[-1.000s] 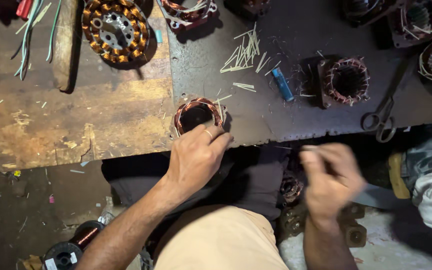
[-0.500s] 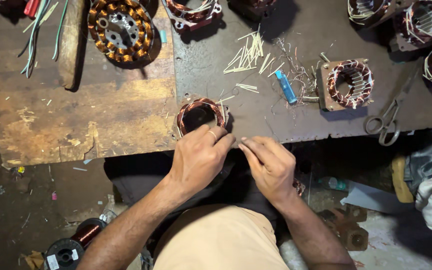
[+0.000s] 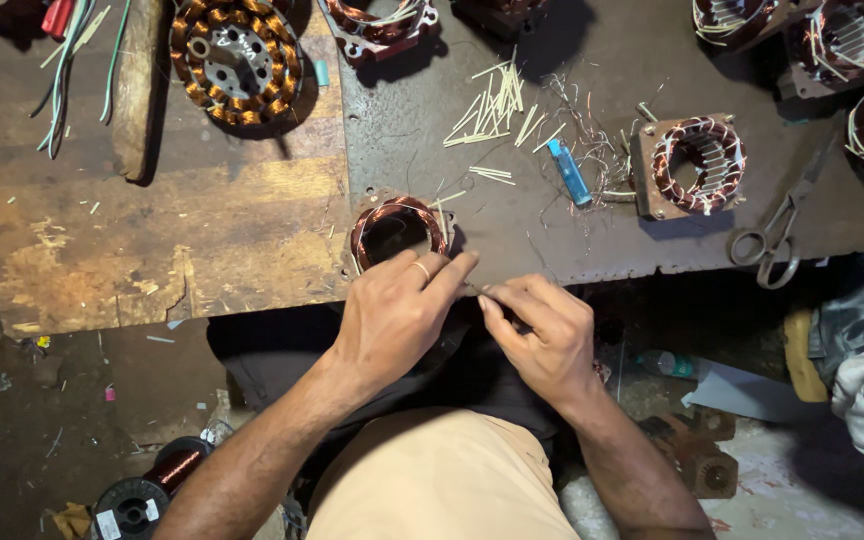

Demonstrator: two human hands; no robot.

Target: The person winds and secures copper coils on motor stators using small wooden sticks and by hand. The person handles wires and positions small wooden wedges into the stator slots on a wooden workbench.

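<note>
A small motor stator with copper windings [image 3: 395, 229] lies at the near edge of the dark workbench [image 3: 512, 230]. My left hand [image 3: 397, 310], a ring on one finger, rests just below the stator and pinches a thin sliver or wire end at its fingertips. My right hand [image 3: 542, 335] meets it from the right, fingers closed on the same thin piece. The two hands touch at their fingertips just in front of the bench edge.
A square-framed stator [image 3: 697, 165], a blue lighter [image 3: 569, 172], scissors [image 3: 777, 240] and a pile of thin slivers [image 3: 492, 110] lie on the bench. A large round stator [image 3: 237, 60] sits on the wooden board [image 3: 152, 250]. A copper wire spool [image 3: 147, 490] stands on the floor.
My right hand came in from the far right to meet my left hand at the bench edge. The left hand stayed by the small stator.
</note>
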